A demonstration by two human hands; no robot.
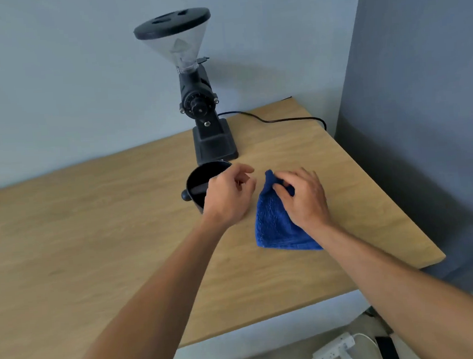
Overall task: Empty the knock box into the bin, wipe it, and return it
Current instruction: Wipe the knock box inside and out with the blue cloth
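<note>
Wooden table (92,233): round black knock box (198,179), fluffy blue cloth (272,221).

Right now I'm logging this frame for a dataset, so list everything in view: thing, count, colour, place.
knock box: one, black, on the table in front of the grinder, partly behind the left hand
cloth: one, blue, on the table to the right of the knock box, under the right hand
grinder: one, black with a clear hopper, at the back of the table by the wall
cable: one, black, runs right from the grinder
table: one, light wood
power strip: one, white, on the floor below
left hand: one, at the knock box, fingers loosely curled
right hand: one, fingers pinching the cloth
</note>
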